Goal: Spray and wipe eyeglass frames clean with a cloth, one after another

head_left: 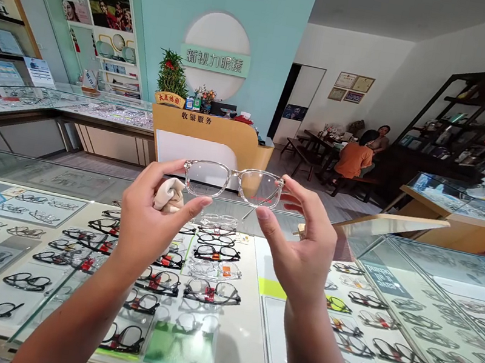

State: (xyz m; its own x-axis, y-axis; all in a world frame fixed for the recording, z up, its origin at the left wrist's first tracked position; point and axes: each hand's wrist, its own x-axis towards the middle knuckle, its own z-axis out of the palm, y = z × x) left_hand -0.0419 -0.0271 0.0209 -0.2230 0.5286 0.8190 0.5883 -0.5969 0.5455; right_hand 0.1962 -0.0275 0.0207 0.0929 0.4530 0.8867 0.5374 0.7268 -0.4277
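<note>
A pair of clear-framed eyeglasses is held up, front upright, above a glass display counter — one end is pinched between thumb and fingers of the left hand, the other likewise by the right hand. A crumpled cream cloth is also held in the left hand. Below, rows of spectacle frames are displayed — beyond, a wooden cashier desk is seen before a teal wall
</note>
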